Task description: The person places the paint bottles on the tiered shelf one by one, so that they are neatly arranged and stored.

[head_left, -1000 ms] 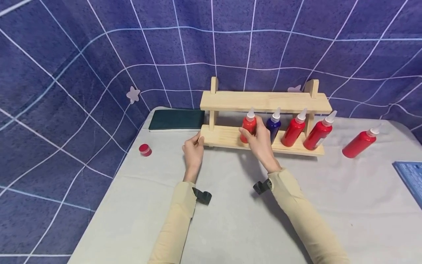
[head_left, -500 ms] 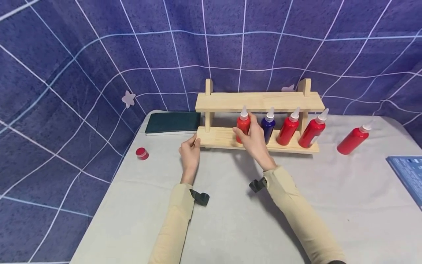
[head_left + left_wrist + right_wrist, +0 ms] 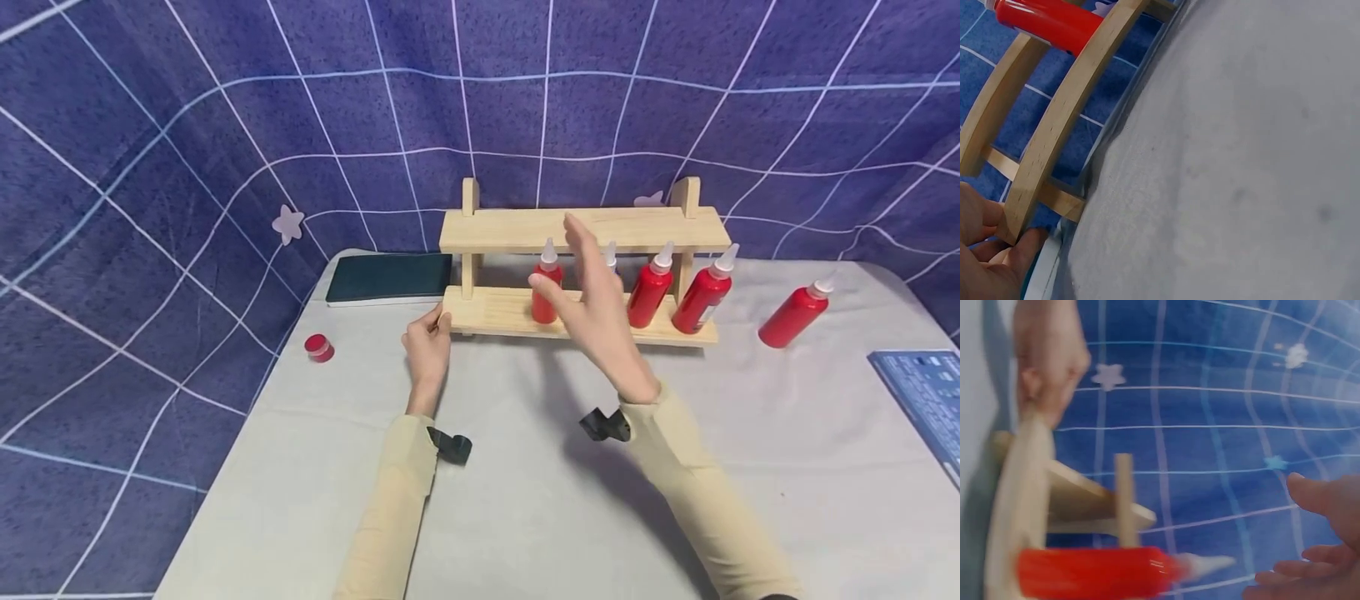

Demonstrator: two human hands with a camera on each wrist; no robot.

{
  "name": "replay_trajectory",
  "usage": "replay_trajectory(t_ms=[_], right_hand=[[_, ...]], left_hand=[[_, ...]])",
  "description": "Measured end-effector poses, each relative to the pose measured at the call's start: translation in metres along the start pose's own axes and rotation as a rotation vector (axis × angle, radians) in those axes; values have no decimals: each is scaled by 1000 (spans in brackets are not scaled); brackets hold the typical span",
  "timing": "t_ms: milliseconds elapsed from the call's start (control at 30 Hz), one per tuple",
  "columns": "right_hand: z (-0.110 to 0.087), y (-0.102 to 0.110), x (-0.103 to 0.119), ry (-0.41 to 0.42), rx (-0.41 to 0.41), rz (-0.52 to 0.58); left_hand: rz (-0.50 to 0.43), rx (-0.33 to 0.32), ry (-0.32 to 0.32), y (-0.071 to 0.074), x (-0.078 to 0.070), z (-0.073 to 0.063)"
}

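My left hand (image 3: 428, 348) pinches the left end of the lower board of a two-tier wooden shelf (image 3: 495, 310); the left wrist view shows thumb and fingers (image 3: 1022, 253) around that end. My right hand (image 3: 600, 321) is raised in front of the shelf, fingers spread, holding nothing. Just left of it a red squeeze bottle (image 3: 545, 304) with a white nozzle stands upright on the lower board, apart from the hand. Behind the right hand a blue bottle is mostly hidden, its nozzle (image 3: 611, 254) showing. Two more red bottles (image 3: 649, 296) (image 3: 702, 302) stand at the right end of that board.
Another red bottle (image 3: 793, 317) stands on the table right of the shelf. A dark green book (image 3: 390, 277) lies behind on the left, with a small red-lidded jar (image 3: 319, 348) before it. A blue printed board (image 3: 922, 400) lies at the right edge. A blue curtain (image 3: 375, 125) hangs behind.
My right hand has let go of the leftmost red bottle and drawn back toward me and to the right, fingers spreading. The left hand keeps its hold on the shelf.
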State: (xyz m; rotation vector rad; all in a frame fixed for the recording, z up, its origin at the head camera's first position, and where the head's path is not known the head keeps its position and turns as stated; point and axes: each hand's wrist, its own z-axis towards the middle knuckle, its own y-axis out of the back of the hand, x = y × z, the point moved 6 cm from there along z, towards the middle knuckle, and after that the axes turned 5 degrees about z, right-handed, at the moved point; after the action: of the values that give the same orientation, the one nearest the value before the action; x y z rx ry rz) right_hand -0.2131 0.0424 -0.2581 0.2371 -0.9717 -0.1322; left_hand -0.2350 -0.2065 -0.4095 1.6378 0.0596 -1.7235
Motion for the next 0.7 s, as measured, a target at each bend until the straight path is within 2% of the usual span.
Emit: replay_trajectory(t_ms=[167, 333, 533, 633, 700], right_hand=[[-4, 41, 19, 12, -114, 100], [-11, 94, 20, -17, -271, 173], [-24, 158, -4, -129, -482, 131], [-31, 183, -22, -176, -573, 131], [-35, 197, -34, -208, -619, 82]], left_hand=[[11, -1, -2, 0, -1, 0], [18, -2, -11, 0, -1, 0], [23, 7, -9, -1, -1, 1], [22, 9, -2, -1, -1, 1], [18, 8, 4, 0, 0, 1]])
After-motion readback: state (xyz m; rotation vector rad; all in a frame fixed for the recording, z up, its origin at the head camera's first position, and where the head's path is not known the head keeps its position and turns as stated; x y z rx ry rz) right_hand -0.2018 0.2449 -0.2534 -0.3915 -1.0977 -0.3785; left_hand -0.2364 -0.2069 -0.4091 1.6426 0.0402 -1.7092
